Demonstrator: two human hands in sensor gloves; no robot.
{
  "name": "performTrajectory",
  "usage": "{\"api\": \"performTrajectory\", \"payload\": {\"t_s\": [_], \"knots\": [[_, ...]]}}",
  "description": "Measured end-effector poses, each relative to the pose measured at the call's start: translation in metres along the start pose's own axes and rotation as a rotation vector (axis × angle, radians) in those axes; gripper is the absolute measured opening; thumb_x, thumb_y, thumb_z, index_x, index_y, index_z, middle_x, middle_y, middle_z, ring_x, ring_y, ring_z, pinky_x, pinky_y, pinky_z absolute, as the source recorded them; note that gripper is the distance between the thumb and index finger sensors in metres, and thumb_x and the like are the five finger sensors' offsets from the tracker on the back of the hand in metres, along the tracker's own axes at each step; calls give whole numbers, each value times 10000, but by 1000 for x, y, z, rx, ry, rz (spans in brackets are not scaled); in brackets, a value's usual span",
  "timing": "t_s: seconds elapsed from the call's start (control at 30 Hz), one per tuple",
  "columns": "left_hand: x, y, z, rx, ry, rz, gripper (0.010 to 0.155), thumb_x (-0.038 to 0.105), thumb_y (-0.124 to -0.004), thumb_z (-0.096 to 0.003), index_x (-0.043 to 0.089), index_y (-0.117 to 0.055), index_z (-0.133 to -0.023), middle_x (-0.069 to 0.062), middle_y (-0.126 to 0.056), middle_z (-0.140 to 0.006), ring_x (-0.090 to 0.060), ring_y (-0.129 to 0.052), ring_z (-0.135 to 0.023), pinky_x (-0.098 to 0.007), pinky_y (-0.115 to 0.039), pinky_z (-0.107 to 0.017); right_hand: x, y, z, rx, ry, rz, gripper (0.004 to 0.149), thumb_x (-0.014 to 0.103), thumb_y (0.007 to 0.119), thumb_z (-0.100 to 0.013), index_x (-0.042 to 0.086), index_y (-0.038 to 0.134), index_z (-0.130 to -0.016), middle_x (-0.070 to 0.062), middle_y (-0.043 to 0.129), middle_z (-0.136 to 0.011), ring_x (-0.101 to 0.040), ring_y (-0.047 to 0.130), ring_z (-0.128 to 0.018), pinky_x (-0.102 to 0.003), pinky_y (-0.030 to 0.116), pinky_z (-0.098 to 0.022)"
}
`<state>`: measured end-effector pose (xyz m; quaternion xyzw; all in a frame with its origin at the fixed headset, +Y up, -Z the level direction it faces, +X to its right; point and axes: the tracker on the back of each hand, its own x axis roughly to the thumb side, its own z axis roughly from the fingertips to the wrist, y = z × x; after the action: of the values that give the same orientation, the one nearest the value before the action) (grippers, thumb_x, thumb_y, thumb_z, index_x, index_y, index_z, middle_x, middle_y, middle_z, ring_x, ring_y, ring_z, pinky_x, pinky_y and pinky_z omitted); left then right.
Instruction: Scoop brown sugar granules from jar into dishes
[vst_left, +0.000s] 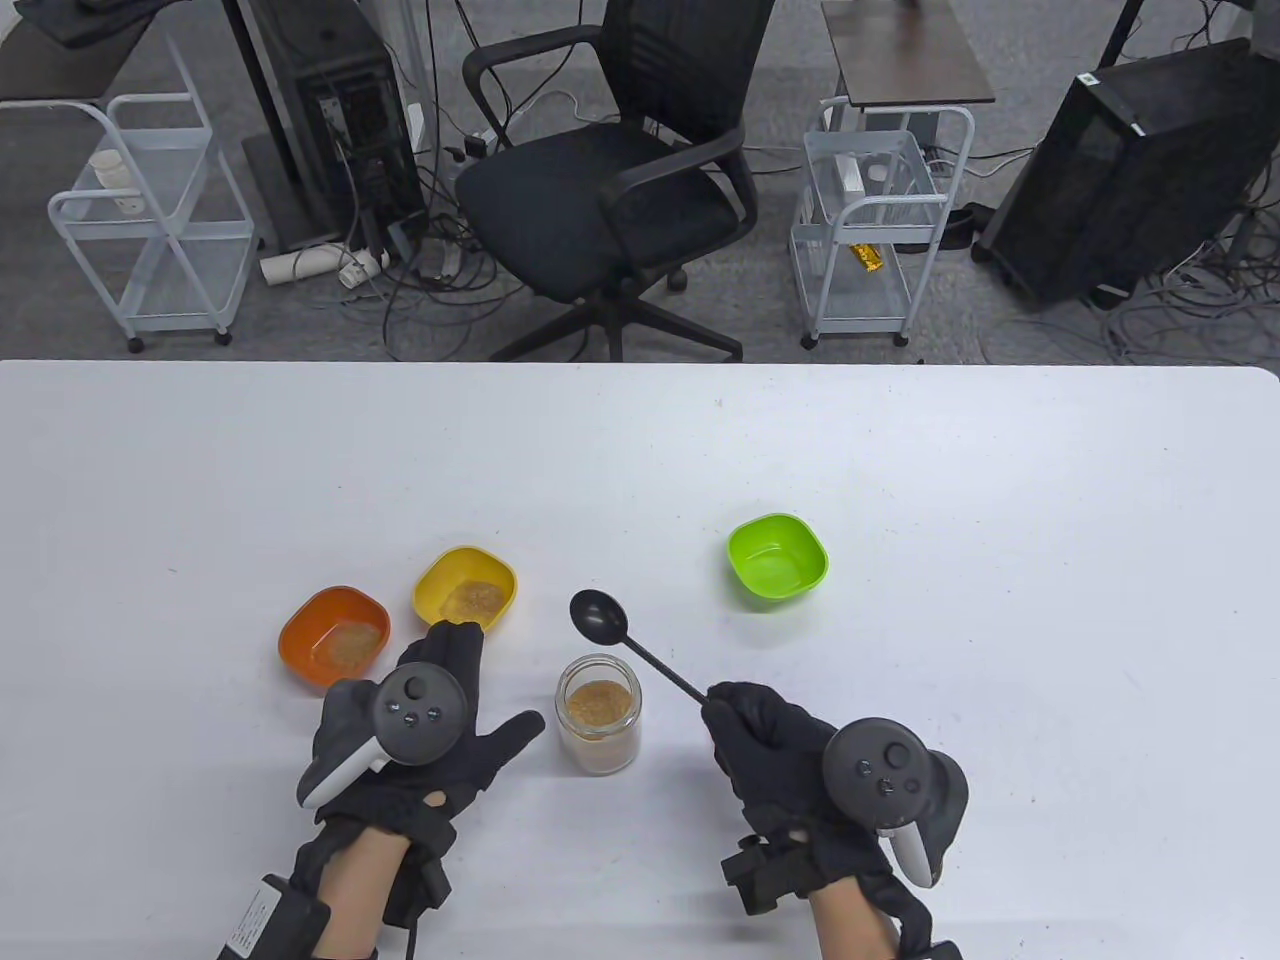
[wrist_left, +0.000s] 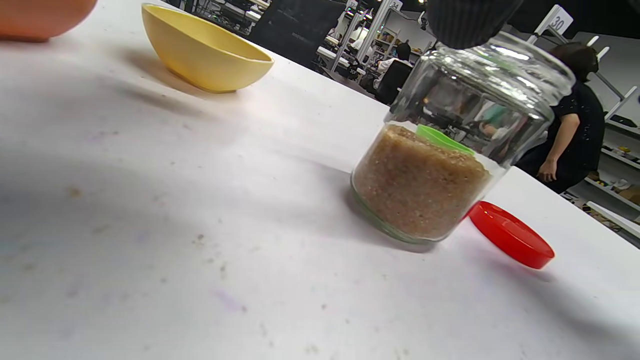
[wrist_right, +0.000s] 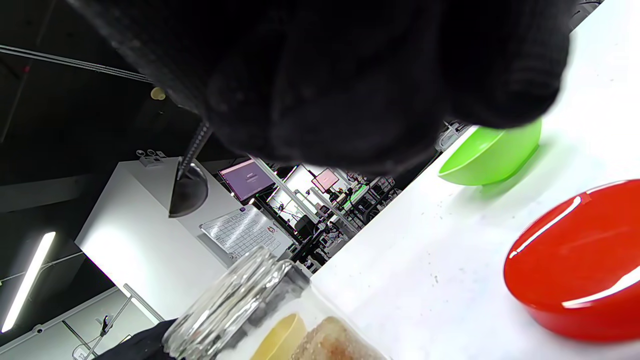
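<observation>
An open glass jar (vst_left: 598, 725) about half full of brown sugar stands near the table's front. My right hand (vst_left: 735, 705) grips the handle of a black spoon (vst_left: 598, 613). Its empty bowl hangs just beyond the jar. My left hand (vst_left: 470, 690) lies open and flat to the left of the jar, thumb pointing at it. The orange dish (vst_left: 335, 637) and the yellow dish (vst_left: 466, 590) each hold some sugar. The green dish (vst_left: 778, 558) is empty. The left wrist view shows the jar (wrist_left: 425, 185) close up. The right wrist view shows the spoon (wrist_right: 187, 192) above the jar's rim (wrist_right: 235, 295).
A red lid (wrist_left: 510, 240) lies on the table just right of the jar. It also shows in the right wrist view (wrist_right: 580, 270), but my right hand hides it in the table view. The white table (vst_left: 900, 450) ends at the far edge, with a chair and carts beyond.
</observation>
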<state>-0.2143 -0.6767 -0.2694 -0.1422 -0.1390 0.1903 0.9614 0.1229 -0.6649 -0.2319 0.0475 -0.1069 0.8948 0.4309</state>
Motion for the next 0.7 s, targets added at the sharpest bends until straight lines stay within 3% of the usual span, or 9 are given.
{"api": "performTrajectory", "payload": {"t_s": [0.3, 0.43, 0.7], "knots": [[11, 19, 25, 286, -171, 330, 817, 586, -738, -600, 34, -506, -1157, -248, -611, -1163, -471, -729, -1008, -600, -685, -736, 20, 1, 4, -56, -67, -17, 419, 465, 781, -528, 182, 871, -823, 113, 1036, -452, -115, 1054, -217, -390, 944, -381], [22, 12, 26, 232, -263, 547, 698, 557, -770, -599, 62, -672, -1081, -200, -791, -1058, -409, -892, -885, -556, -789, -658, 45, 10, 4, -55, -174, 41, 473, 443, 766, -536, 109, 792, -871, 101, 1037, -484, -104, 1050, -202, -385, 951, -367], [31, -8, 22, 108, -311, 829, 645, 520, -791, -605, 65, -706, -1054, -189, -837, -1016, -382, -936, -839, -534, -826, -630, 74, 37, 8, -2, -343, 31, 497, 406, 734, -545, 85, 653, -916, 84, 1034, -538, -115, 1059, -238, -393, 952, -405]]}}
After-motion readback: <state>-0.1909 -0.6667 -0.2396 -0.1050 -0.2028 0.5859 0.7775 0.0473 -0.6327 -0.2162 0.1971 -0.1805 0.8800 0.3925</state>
